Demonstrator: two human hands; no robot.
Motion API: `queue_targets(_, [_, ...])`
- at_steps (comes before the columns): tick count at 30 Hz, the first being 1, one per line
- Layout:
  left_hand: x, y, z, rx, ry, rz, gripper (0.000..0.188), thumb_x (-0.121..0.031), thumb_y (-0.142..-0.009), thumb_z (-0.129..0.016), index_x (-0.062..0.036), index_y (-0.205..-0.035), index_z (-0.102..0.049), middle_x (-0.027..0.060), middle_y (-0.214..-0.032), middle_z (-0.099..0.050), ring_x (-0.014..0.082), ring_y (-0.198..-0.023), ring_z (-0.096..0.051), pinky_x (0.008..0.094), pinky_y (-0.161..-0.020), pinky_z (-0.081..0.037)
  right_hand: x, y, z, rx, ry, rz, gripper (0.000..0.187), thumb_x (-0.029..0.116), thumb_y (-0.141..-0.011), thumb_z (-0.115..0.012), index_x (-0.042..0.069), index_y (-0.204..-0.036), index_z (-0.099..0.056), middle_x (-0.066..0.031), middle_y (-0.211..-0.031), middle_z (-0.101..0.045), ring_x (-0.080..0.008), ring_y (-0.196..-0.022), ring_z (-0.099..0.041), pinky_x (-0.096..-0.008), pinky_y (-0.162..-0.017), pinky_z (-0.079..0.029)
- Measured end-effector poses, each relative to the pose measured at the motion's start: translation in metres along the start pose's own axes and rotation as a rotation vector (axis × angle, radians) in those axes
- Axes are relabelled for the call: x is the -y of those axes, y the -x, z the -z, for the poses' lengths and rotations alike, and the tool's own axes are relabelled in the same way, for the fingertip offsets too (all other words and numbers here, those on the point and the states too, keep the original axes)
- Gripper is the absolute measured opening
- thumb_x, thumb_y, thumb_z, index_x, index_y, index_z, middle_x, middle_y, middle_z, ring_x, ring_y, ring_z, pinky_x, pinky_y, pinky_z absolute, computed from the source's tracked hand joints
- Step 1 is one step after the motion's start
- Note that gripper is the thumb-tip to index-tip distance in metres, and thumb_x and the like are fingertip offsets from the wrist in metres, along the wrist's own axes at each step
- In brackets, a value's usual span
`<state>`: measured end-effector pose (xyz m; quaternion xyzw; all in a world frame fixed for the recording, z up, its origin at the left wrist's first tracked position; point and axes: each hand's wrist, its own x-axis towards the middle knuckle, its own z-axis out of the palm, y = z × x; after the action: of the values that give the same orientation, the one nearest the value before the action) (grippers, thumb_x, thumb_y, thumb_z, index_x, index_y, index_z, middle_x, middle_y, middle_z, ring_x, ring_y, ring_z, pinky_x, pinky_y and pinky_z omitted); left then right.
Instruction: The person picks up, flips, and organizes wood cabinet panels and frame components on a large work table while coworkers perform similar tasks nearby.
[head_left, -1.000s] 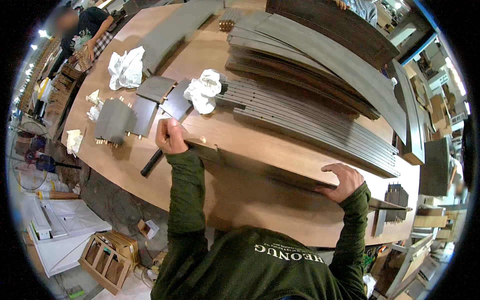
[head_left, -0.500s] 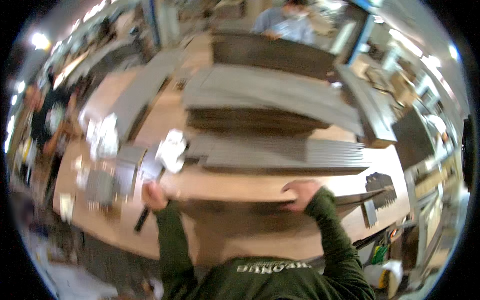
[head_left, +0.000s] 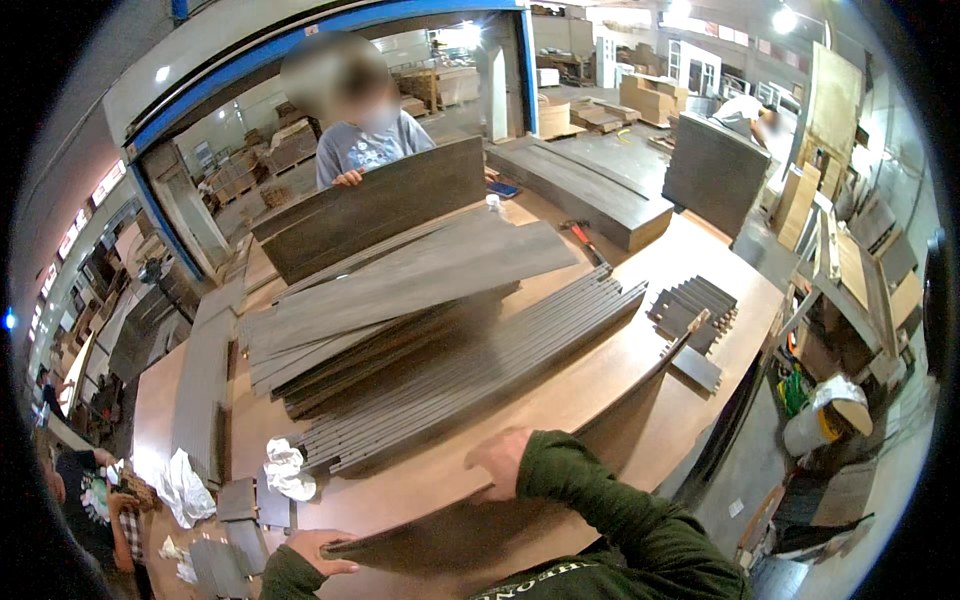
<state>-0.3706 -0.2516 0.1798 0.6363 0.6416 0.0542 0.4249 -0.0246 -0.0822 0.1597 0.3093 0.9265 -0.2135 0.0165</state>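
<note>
A long dark grey-brown board [head_left: 425,535] stands on edge along the near side of the table, running from lower left up toward the right. My left hand [head_left: 312,552] is closed around its left end, the thumb lying on the near side. Farther along, my right hand [head_left: 498,462] grips the top edge from above, its fingertips partly hidden behind the board. Just beyond the board lies a row of long grooved grey strips [head_left: 480,375]. Crumpled white wrapping [head_left: 290,470] sits beyond my left hand.
Wide grey panels [head_left: 410,285] are stacked mid-table. Across it, a co-worker's hand [head_left: 348,178] holds an upright dark panel [head_left: 380,215]. A red-handled tool [head_left: 578,234] lies near a long stacked bundle [head_left: 590,190]. Short notched pieces [head_left: 700,300] lie near the right edge.
My view has swung toward the right, so the table now sits at a slant. Both hands stay at the board, and the blur has mostly gone.
</note>
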Motion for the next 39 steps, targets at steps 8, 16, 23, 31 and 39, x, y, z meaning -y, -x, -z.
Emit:
queue_targets(8, [0.001, -0.019, 0.012, 0.022, 0.165, 0.087, 0.054, -0.042, -0.068, -0.071, -0.0064, -0.107, -0.060, 0.0106, -0.097, -0.064, 0.0189, -0.097, -0.058, 0.0302, -0.084, -0.044, 0.002, -0.004, 0.008, -0.125, -0.009, 0.021, 0.054, 0.044, -0.066, -0.069, 0.010, -0.105, -0.055, -0.0096, -0.099, -0.060, -0.0248, -0.095, -0.057, -0.0374, -0.088, -0.042])
queue_targets(16, [-0.001, -0.021, -0.024, -0.521, -0.165, 0.001, 0.046, -0.045, -0.060, -0.075, -0.0059, -0.083, -0.066, 0.0087, -0.073, -0.064, 0.0191, -0.063, -0.061, 0.0294, -0.059, -0.047, 0.000, -0.006, 0.014, -0.070, 0.017, -0.004, 0.055, 0.044, -0.063, -0.071, 0.012, -0.105, -0.056, -0.0075, -0.101, -0.060, -0.0247, -0.096, -0.057, -0.0376, -0.086, -0.044])
queue_targets(23, [0.013, -0.017, -0.011, -0.456, 0.051, -0.084, 0.054, -0.044, -0.068, -0.068, -0.0062, -0.106, -0.059, 0.0104, -0.098, -0.063, 0.0230, -0.094, -0.060, 0.0307, -0.077, -0.047, 0.002, -0.009, 0.015, -0.017, 0.032, -0.040, 0.057, 0.048, -0.062, -0.070, 0.013, -0.106, -0.057, -0.0088, -0.104, -0.059, -0.0256, -0.097, -0.057, -0.0391, -0.087, -0.044])
queue_targets(31, [0.026, -0.008, 0.036, -0.910, 0.051, -0.402, 0.065, -0.057, -0.083, -0.043, -0.0007, -0.115, -0.049, 0.0134, -0.103, -0.057, 0.0211, -0.090, -0.057, 0.0336, -0.079, -0.045, 0.008, 0.001, 0.013, -0.067, -0.009, 0.002, 0.055, 0.048, -0.065, -0.068, 0.013, -0.106, -0.058, -0.0095, -0.105, -0.059, -0.0260, -0.099, -0.055, -0.0388, -0.089, -0.042])
queue_targets(39, [-0.020, -0.014, 0.010, -0.418, -0.138, -0.019, 0.053, -0.035, -0.072, -0.066, -0.0038, -0.114, -0.054, 0.0119, -0.101, -0.060, 0.0227, -0.094, -0.057, 0.0319, -0.082, -0.045, 0.022, 0.042, 0.013, 0.124, -0.083, -0.056, 0.035, 0.032, -0.068, -0.067, 0.009, -0.094, -0.062, -0.0124, -0.087, -0.064, -0.0280, -0.087, -0.061, -0.0403, -0.076, -0.049])
